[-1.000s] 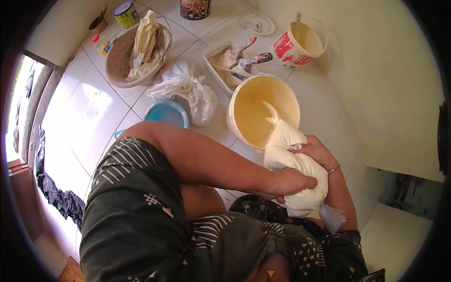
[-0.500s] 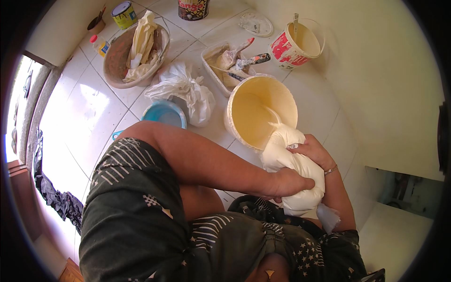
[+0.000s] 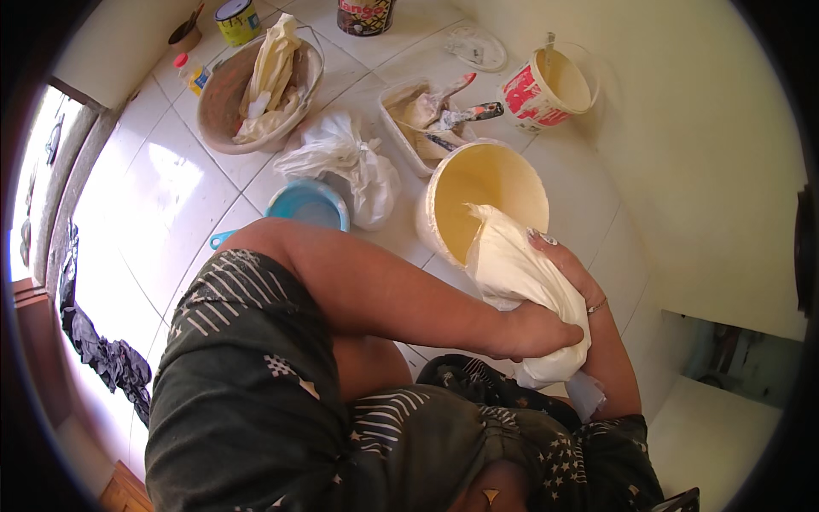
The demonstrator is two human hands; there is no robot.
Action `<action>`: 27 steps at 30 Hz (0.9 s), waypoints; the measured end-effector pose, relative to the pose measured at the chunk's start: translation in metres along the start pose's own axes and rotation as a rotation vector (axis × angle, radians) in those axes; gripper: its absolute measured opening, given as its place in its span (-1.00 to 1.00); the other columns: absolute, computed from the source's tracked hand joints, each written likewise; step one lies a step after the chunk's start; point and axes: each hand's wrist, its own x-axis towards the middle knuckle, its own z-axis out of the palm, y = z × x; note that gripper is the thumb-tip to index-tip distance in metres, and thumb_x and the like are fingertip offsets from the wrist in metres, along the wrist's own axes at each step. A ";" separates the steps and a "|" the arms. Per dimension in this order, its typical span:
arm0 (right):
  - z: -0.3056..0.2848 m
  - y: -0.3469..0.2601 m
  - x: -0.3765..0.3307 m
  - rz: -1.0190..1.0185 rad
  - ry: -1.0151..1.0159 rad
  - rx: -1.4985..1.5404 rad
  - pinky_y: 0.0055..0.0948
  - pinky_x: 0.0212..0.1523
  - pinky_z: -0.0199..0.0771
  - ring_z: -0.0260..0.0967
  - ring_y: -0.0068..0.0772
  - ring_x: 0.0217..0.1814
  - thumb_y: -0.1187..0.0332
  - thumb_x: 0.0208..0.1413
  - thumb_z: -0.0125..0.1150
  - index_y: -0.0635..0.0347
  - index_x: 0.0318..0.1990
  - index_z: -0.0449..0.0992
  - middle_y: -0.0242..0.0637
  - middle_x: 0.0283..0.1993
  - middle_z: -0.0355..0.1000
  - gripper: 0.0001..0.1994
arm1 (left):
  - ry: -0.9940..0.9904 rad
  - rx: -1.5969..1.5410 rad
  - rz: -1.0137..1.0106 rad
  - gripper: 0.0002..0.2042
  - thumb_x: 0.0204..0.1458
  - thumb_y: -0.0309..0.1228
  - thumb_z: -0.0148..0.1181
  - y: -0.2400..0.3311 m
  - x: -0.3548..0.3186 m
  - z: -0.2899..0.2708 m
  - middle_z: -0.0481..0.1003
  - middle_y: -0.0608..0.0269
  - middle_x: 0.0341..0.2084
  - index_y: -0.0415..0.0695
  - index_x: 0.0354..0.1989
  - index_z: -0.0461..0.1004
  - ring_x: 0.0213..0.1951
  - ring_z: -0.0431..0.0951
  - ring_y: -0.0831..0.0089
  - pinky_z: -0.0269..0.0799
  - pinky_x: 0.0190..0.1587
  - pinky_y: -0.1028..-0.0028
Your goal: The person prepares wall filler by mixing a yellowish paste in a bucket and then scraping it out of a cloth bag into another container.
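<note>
worn were: dark cloth garment (image 3: 247, 392) printed with pale stripes and stars; thin silvery wrist bracelet (image 3: 597, 305); small gold-coloured triangular ornament (image 3: 490, 494).

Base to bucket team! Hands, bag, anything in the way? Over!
Left hand gripping white bag; right hand against its side. Bag's end over cream bucket's mouth. Tray of tools close beyond the bucket.
</note>
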 end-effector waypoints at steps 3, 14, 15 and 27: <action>0.002 -0.007 0.000 0.001 0.128 -0.238 -0.48 -0.15 0.50 0.48 -0.45 -0.18 0.26 0.13 0.20 0.38 0.07 0.37 -0.19 -0.10 0.47 -0.57 | -0.071 0.040 0.001 -0.42 -0.01 -0.09 0.04 0.005 -0.003 -0.010 0.48 -0.04 -0.29 -0.38 0.03 0.32 -0.51 0.50 0.28 0.41 -0.54 0.37; -0.018 -0.012 0.008 0.008 0.156 -0.487 -0.51 -0.25 0.49 0.48 -0.49 -0.26 0.36 0.04 0.27 0.38 -0.08 0.48 -0.24 -0.21 0.51 -0.67 | -0.149 0.133 0.069 -0.46 -0.01 -0.09 0.03 0.005 0.002 -0.023 0.48 -0.02 -0.30 -0.35 -0.02 0.37 -0.48 0.49 0.26 0.40 -0.53 0.38; -0.017 -0.011 0.007 0.019 0.166 -0.492 -0.51 -0.25 0.50 0.48 -0.49 -0.27 0.36 0.03 0.27 0.38 -0.09 0.48 -0.24 -0.22 0.51 -0.67 | -0.138 0.125 0.059 -0.47 -0.01 -0.09 0.03 0.004 0.002 -0.022 0.48 -0.02 -0.32 -0.35 -0.03 0.37 -0.49 0.48 0.27 0.39 -0.54 0.38; -0.020 -0.007 0.007 -0.023 0.179 -0.548 -0.43 -0.27 0.54 0.51 -0.42 -0.30 0.45 0.03 0.23 0.41 -0.11 0.49 -0.20 -0.23 0.53 -0.73 | -0.153 0.168 0.015 -0.50 0.04 -0.09 -0.02 0.014 -0.006 -0.018 0.48 0.01 -0.42 -0.33 -0.07 0.41 -0.60 0.43 0.28 0.35 -0.55 0.34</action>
